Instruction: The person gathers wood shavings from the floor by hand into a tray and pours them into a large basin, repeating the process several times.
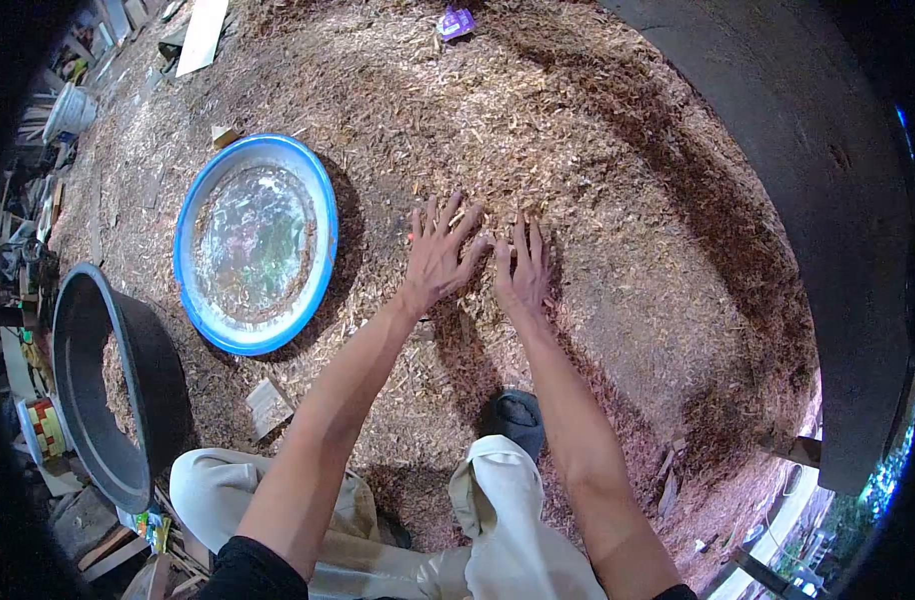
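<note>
Wood shavings (pixel 618 250) cover the ground in front of me. My left hand (pixel 440 255) lies on them with its fingers spread, pointing away from me. Close beside it, my right hand (pixel 523 270) also rests on the shavings, palm down and fingers apart. The two thumbs nearly meet. Left of my hands sits a round basin (pixel 328 245) with a blue rim and a pale, shiny inside with bits of shavings in it. A larger black tub (pixel 163 360) stands tilted at the lower left, holding some shavings.
A flat wood piece (pixel 269 408) lies near my left knee. A purple wrapper (pixel 456 23) and a pale board (pixel 203 37) lie farther off. A white bucket (pixel 71 112) and scrap wood line the left side. A dark beam (pixel 818 200) curves along the right.
</note>
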### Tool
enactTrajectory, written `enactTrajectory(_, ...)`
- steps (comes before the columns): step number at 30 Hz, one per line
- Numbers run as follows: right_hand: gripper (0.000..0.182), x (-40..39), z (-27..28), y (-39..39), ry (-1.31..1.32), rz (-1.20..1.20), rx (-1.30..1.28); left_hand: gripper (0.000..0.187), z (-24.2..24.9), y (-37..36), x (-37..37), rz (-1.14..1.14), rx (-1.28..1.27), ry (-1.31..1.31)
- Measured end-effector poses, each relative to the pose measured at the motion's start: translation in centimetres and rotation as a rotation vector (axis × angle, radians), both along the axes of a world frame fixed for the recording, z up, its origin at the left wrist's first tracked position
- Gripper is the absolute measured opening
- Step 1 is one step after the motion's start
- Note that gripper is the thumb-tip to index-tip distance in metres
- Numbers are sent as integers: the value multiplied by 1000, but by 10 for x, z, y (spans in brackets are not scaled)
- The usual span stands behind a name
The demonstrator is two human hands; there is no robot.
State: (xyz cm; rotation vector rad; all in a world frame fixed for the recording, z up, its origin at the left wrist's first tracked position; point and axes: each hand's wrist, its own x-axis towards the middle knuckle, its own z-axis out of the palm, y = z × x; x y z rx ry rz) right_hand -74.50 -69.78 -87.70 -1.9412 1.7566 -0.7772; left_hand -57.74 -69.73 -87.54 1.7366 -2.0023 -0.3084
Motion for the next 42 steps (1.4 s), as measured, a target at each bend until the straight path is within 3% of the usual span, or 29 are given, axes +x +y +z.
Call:
enactTrajectory(7, 61, 15, 10, 12, -30, 31, 103, 57, -6, 5, -7, -13, -87, 38)
enactTrajectory(12, 55, 22, 4, 16, -146, 88, -82, 55, 6, 10, -9, -72, -116, 133)
enactTrajectory(17, 51, 28, 2, 25, -77, 33, -108, 54, 13, 22, -18, -44, -119, 221)
enactTrajectory(19, 55, 31, 3, 32, -254, -11, -26, 53, 13, 28, -19, -10, -50, 232)
enactTrajectory(26, 52, 52, 10, 47, -253, 12, -140, 52, 12, 48, -14, 38, -97, 408)
enactTrajectory(29, 52, 77, 14, 47, -330, 80, -229, 50, 33, 55, 6, 83, -102, 470)
enactTrajectory(32, 51, 110, 39, 49, -513, 149, -94, 49, 58, 64, 37, 159, -160, 434)
enactTrajectory(35, 50, 160, 82, 54, -498, 222, -117, 47, 75, 69, 84, 271, -285, 350)
enactTrajectory(38, 47, 220, 84, 49, -475, 393, -206, 48, 94, 79, 144, 357, -428, 327)
enactTrajectory(42, 45, 291, 88, 57, -461, 566, -366, 48, 123, 114, 206, 461, -370, 337)
